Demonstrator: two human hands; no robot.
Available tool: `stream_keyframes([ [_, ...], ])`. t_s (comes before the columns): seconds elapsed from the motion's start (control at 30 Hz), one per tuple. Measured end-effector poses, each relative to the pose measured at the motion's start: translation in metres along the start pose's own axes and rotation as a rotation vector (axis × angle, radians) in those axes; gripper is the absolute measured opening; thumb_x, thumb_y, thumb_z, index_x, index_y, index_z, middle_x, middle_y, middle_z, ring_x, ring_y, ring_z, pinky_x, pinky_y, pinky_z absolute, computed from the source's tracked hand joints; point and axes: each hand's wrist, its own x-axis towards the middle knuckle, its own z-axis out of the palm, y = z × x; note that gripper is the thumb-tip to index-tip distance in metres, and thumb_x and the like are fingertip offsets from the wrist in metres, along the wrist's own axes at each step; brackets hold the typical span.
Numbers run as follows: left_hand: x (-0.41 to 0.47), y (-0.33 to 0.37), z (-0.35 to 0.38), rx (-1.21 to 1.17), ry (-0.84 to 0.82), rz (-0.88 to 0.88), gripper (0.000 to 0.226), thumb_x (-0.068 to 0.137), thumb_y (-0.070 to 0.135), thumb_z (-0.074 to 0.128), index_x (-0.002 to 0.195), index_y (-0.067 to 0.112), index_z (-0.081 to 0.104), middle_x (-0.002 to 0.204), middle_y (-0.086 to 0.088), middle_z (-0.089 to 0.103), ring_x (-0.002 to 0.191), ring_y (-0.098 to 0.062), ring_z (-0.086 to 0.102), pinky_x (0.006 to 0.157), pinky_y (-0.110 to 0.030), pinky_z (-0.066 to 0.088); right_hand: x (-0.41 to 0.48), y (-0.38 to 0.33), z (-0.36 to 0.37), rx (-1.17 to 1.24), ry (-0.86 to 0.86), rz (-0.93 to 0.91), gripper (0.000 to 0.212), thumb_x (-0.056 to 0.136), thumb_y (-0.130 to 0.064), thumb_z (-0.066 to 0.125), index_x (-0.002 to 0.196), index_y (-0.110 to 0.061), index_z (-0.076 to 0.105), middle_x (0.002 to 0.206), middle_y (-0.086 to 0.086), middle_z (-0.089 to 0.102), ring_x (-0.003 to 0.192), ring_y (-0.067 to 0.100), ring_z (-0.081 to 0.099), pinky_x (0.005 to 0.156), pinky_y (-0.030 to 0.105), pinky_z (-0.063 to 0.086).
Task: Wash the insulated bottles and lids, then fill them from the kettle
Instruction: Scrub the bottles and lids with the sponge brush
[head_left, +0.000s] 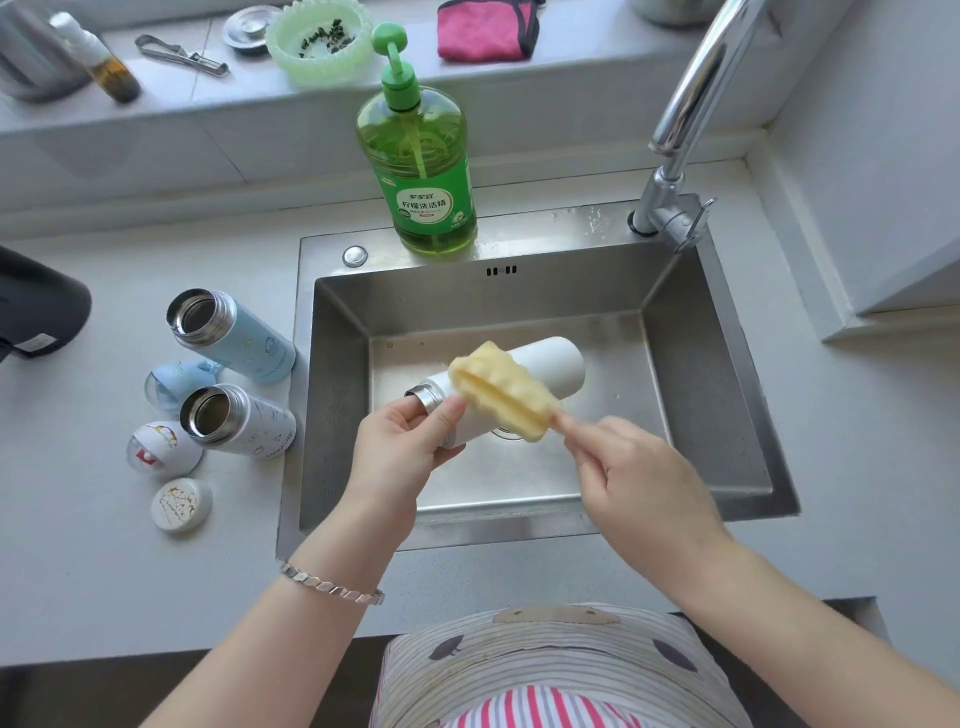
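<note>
Over the steel sink (727, 415), set into the pale table (104, 545), was the washing step, well short of any filling. Stood at the back rim: a green bottle of dish soap (418, 156), upright, with the tap (691, 104) arching in from the right and no water seen running. Lay tilted above the basin: a white bottle (550, 366), mouth toward the left, base toward the far right. Rested against its upper side: a yellow sponge brush (498, 392), outside the bottle, not inside the mouth. Waited on the table left of the sink: a blue bottle (234, 338) and a second white bottle (241, 421), both open and lidless, apart from each other, neither visibly wet. Sat beside them: a blue lid (174, 384), a white lid with a red mark (161, 449) and a round white lid (182, 505) nearest the front edge. No kettle clearly made out.

Left hand (400, 457): curled round the white bottle near its steel neck, thumb and fingertips pinching it steady. Right hand (634, 483): fingers pressed together on the brush's thin handle, close to the sponge.

Judged next: turn the sponge head toward the steel mouth and push it down inside, keeping a firm grip at the neck against twisting. Soap and water likely needed too.
</note>
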Motion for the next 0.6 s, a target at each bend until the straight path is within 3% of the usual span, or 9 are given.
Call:
stream_keyframes([
  [0.07,0.000,0.001,0.000,-0.016,0.018,-0.008,0.008,0.087,0.009,0.061,0.093,0.007,0.066,0.091,-0.008,0.068,0.090,-0.020,0.063,0.084,-0.039,0.055,0.008,0.014,-0.003,-0.055,0.060,0.128,0.036,0.096,-0.021,0.040,0.128,-0.033,0.054,0.087,0.005,0.058,0.087,0.032,0.056,0.069,0.038,0.043],
  [0.13,0.000,0.001,-0.001,-0.026,0.036,-0.008,0.011,0.087,0.010,0.061,0.096,0.005,0.065,0.094,-0.009,0.068,0.092,-0.021,0.063,0.083,-0.038,0.056,0.017,0.024,-0.006,0.057,0.102,0.237,0.034,0.097,-0.020,0.040,0.124,-0.030,0.058,0.088,0.006,0.062,0.083,0.029,0.056,0.070,0.038,0.044],
  [0.2,0.001,0.002,0.000,-0.027,0.042,-0.015,0.015,0.087,0.012,0.062,0.098,0.003,0.066,0.095,-0.011,0.068,0.093,-0.022,0.064,0.082,-0.038,0.056,0.010,0.013,0.000,0.221,0.047,0.098,0.034,0.096,-0.015,0.043,0.118,-0.033,0.061,0.071,-0.006,0.058,0.064,0.015,0.051,0.062,0.034,0.043],
  [0.27,0.001,0.002,0.001,-0.032,0.034,-0.026,0.017,0.088,0.014,0.061,0.098,0.001,0.066,0.097,-0.013,0.067,0.093,-0.022,0.064,0.079,-0.037,0.058,0.000,-0.002,0.007,0.358,-0.044,0.026,0.035,0.095,-0.011,0.045,0.114,-0.034,0.063,0.058,-0.010,0.049,0.052,0.007,0.041,0.053,0.021,0.035],
  [0.4,0.001,0.003,0.002,-0.056,0.036,-0.027,0.015,0.089,0.014,0.059,0.094,0.001,0.064,0.098,-0.012,0.064,0.092,-0.022,0.062,0.073,-0.033,0.059,0.022,0.026,0.007,0.408,0.131,0.290,0.034,0.095,-0.010,0.043,0.117,-0.024,0.064,0.055,-0.017,0.046,0.050,0.002,0.039,0.054,0.013,0.030],
  [0.53,0.002,0.003,0.004,-0.079,0.027,-0.066,0.017,0.090,0.017,0.058,0.091,0.001,0.065,0.101,-0.018,0.064,0.091,-0.024,0.063,0.069,-0.031,0.060,0.005,-0.001,0.018,0.423,-0.055,0.075,0.034,0.094,-0.005,0.044,0.116,-0.022,0.065,0.051,-0.025,0.052,0.049,-0.001,0.046,0.051,0.010,0.032],
  [0.6,0.003,0.003,0.003,-0.102,0.024,-0.075,0.019,0.091,0.018,0.057,0.089,0.001,0.065,0.102,-0.018,0.064,0.090,-0.025,0.063,0.069,-0.032,0.060,0.015,0.010,0.017,0.456,0.001,0.148,0.034,0.094,-0.007,0.044,0.117,-0.023,0.064,0.049,-0.025,0.052,0.049,-0.002,0.046,0.051,0.010,0.031],
])
